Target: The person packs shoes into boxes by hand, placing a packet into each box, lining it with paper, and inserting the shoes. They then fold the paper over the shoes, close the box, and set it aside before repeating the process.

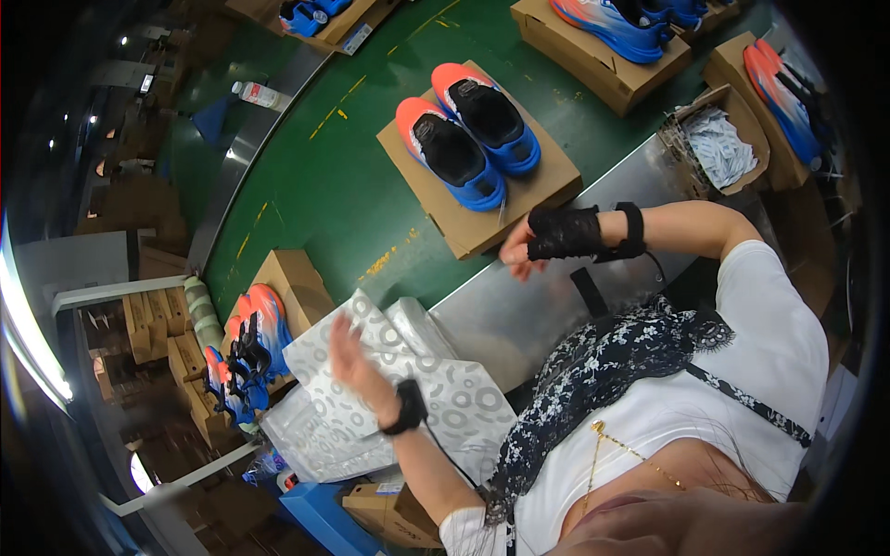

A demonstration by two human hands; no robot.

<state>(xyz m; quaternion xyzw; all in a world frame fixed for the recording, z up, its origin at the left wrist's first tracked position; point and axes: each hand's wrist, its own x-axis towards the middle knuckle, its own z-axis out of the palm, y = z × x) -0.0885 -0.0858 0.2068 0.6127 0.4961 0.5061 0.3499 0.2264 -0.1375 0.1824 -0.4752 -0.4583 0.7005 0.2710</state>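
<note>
Label unreadable; left hand released, over paper; right hand beside box, grip unclear.

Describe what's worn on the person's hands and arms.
Left hand: black wrist strap with a boxy piece and thin black cable. Right hand: black lace cuff, another black strap farther up. The sleeves are white and short.

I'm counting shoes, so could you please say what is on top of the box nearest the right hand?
Two orange-and-blue shoes sit on the box; its surface beneath them is covered.
</note>
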